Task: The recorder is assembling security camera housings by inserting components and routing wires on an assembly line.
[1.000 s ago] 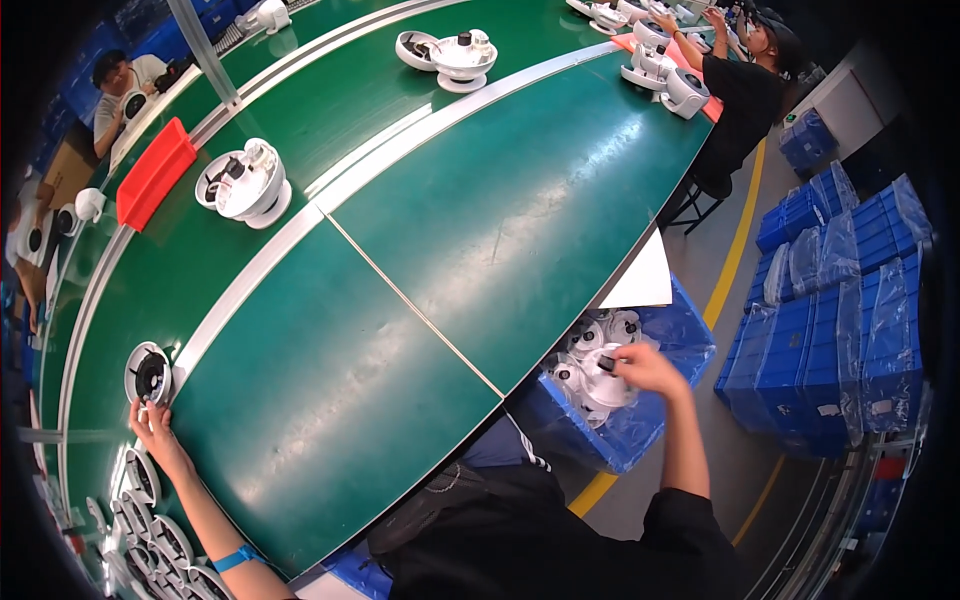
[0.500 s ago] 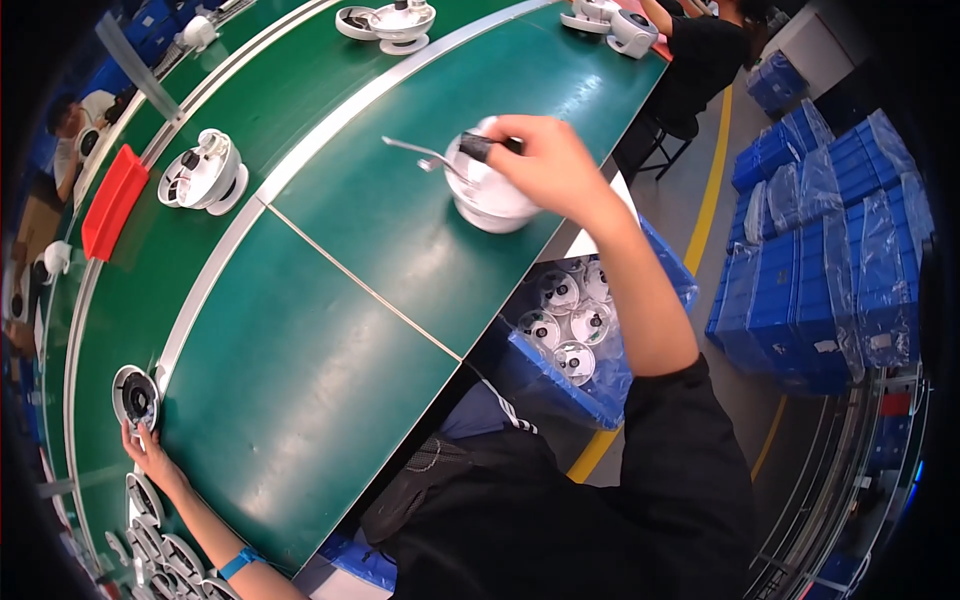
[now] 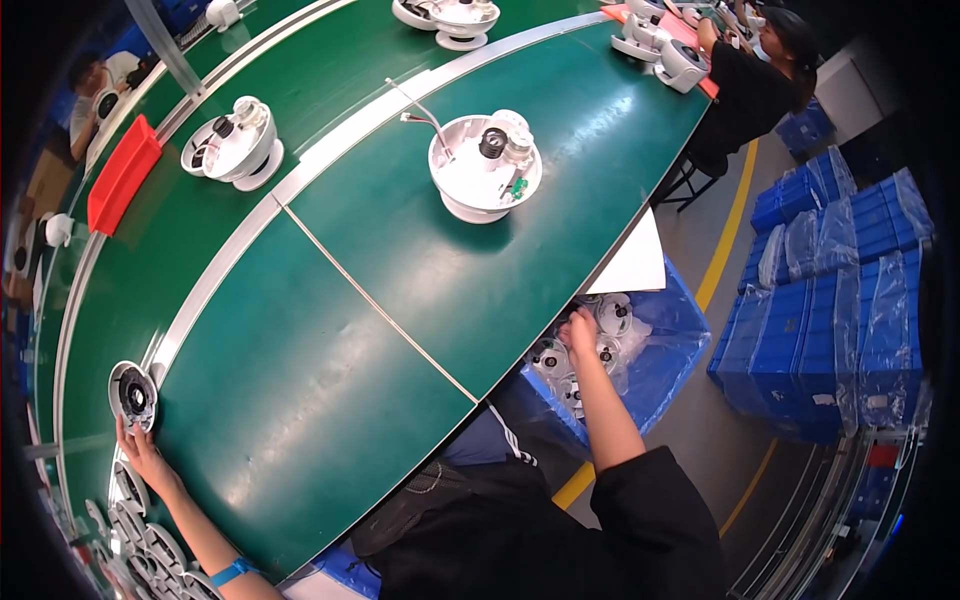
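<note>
In the head view, the left hand (image 3: 145,455) is touching a white-and-black shell's (image 3: 131,384) lower rim at the desk's (image 3: 300,400) left end; whether its grip is pinching is unclear. The right hand (image 3: 581,332) is bending its fingers among white domes (image 3: 616,314) inside a blue bin (image 3: 675,335), its grip's hold hidden. An open white bowl-shaped unit (image 3: 470,182) is sitting between the desk's long edges, showing a black cylinder (image 3: 493,143).

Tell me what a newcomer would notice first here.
Probably the white bowl-shaped unit on the green table, above the picture's centre, loose wires sticking out. Then the right hand, in a blue bin of white parts right of centre, and the left hand, touching a round part at far left.
</note>
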The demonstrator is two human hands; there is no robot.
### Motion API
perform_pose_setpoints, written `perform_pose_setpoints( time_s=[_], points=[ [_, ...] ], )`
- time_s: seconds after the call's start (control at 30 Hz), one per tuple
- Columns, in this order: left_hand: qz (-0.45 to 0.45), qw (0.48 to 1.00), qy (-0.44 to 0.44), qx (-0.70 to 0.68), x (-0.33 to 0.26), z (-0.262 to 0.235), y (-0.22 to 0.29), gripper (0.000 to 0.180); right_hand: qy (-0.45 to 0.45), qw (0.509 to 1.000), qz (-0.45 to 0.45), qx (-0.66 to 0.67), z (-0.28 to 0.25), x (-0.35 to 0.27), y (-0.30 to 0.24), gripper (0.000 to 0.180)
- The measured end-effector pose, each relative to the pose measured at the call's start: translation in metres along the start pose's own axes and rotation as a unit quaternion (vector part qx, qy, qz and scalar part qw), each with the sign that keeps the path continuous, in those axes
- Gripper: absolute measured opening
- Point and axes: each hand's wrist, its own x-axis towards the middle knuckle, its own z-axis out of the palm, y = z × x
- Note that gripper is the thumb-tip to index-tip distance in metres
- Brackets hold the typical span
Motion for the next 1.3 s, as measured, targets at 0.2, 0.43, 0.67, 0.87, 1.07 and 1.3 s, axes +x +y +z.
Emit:
perform_pose_setpoints(
  time_s=[0.2,0.43,0.67,0.87,1.07,1.3],
  points=[
    [-0.001,1.0,0.011,-0.009,0.017,0.022,-0.005,0.045,-0.062,0.98,-0.032,0.187,0.082,0.05,-0.014,0.034],
    [-0.006,1.0,-0.005,-0.027,0.048,-0.012,0.003,0.044,-0.156,0.975,-0.006,0.158,0.096,0.012,-0.039,0.031],
    [-0.019,0.996,-0.007,-0.081,0.082,-0.043,0.015,0.043,-0.251,0.964,-0.023,0.091,0.039,-0.062,-0.057,0.029],
    [-0.018,0.995,0.003,-0.094,0.097,-0.062,0.025,0.044,-0.3,0.906,-0.041,-0.296,-0.022,-0.198,-0.174,0.019],
    [-0.008,0.994,-0.014,-0.106,0.103,-0.087,0.02,0.044,-0.286,0.86,-0.166,-0.388,-0.003,-0.368,-0.308,0.012],
    [0.034,0.992,-0.069,-0.098,0.179,-0.36,-0.121,0.045,-0.276,0.847,-0.383,-0.246,0.182,-0.616,-0.134,0.01]
  ],
)
